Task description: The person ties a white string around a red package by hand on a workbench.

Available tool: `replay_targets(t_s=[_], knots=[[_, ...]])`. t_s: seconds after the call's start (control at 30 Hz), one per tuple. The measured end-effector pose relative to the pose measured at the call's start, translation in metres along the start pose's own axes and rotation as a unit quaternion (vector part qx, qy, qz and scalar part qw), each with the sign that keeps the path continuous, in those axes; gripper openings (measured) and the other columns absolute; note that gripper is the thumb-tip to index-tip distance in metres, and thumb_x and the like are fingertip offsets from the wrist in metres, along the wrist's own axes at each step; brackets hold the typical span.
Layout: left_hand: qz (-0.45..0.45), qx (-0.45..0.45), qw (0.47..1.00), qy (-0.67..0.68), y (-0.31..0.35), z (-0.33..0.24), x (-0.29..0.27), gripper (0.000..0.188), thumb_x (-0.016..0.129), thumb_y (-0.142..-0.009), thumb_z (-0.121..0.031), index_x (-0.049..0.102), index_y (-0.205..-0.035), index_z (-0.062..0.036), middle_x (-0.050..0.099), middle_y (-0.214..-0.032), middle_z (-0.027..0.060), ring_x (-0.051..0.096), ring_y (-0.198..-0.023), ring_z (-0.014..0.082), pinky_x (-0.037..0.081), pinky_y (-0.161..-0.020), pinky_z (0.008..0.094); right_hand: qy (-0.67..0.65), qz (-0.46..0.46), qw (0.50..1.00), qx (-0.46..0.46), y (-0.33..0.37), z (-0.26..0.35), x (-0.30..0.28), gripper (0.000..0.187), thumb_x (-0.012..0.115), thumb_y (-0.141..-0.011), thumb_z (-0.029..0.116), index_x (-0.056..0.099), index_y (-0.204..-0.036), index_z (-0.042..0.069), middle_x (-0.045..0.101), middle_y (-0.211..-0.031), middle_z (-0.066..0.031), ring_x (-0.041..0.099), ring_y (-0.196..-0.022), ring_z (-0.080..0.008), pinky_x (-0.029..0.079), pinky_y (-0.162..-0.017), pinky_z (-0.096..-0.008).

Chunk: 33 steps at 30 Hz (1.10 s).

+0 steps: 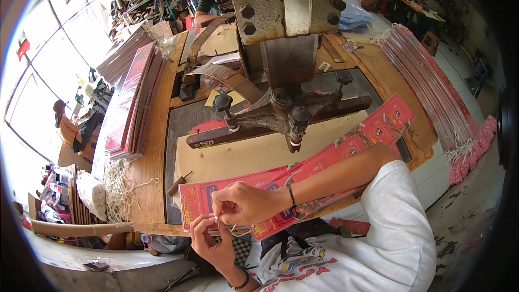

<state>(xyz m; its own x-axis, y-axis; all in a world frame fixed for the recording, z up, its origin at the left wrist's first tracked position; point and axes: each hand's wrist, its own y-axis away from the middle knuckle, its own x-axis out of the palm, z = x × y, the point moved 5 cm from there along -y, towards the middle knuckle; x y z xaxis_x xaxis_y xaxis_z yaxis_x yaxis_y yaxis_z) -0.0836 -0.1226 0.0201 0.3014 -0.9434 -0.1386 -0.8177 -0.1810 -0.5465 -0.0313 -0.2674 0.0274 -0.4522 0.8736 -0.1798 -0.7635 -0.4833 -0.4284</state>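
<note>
My right hand reaches across from the right, fingers bent, over red printed plastic strips near the table's front edge. Just below it, my left hand is raised with its fingertips meeting those of the right. A white cord is pinched between both hands, and part of it loops out below the right hand. One red strip lies flat under the hands. Another slants up to the right beneath my right forearm. Fingers partly hide the cord's end.
A heavy press with a three-armed head stands over a tan board. A small wooden-handled tool lies at left. Bundled strips stack left and right; loose white cords hang at left. Other people sit farther off.
</note>
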Motion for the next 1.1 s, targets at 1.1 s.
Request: replay_targets(t_s=[1.1], knots=[[-0.05,-0.025,0.996,0.062,0.003,0.022,-0.013,0.022,0.065,-0.075,0.017,0.062,-0.091,0.0024,0.063,-0.095,0.01,0.062,-0.082,0.0127,0.051,-0.072,0.0228,-0.044,0.043,0.996,0.057,-0.005,0.008,-0.001,0.018,0.073,-0.086,0.01,0.068,-0.102,0.003,0.067,-0.087,-0.0041,0.064,-0.076,-0.0099,0.053,-0.067,-0.025]])
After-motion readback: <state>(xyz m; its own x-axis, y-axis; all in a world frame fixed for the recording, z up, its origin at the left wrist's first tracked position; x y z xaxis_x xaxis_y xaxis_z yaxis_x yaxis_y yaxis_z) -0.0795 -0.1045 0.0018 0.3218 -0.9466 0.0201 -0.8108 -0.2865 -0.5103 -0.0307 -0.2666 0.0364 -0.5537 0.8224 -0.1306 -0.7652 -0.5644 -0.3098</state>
